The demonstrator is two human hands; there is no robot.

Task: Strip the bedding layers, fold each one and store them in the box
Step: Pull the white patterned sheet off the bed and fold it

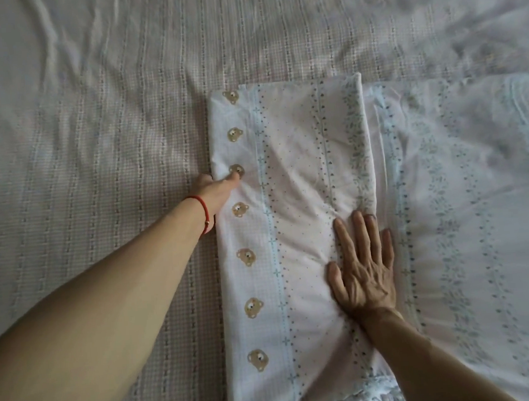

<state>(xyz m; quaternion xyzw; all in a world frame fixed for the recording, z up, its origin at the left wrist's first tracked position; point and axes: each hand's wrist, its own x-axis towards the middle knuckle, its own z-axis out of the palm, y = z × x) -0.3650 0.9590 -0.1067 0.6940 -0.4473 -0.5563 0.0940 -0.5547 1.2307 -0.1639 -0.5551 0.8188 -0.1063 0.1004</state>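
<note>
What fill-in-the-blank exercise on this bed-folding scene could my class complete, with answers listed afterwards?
1. The right hand lies ____ on the folded cloth.
2. The strip down the cloth's left edge is printed with ____ faces.
3. The left hand holds the cloth's ____ edge.
4. The cord on the left wrist, the bracelet, is ____.

Answers: flat; bear; left; red

A thin red cord bracelet [204,213] carrying one small gold bead circles a wrist left of centre. Beneath the bracelet and spreading far to its left and above lies the bed surface [97,117]. It is pale pink checked fabric with woven lengthwise stripes, rumpled into soft creases well above the bracelet.
</note>
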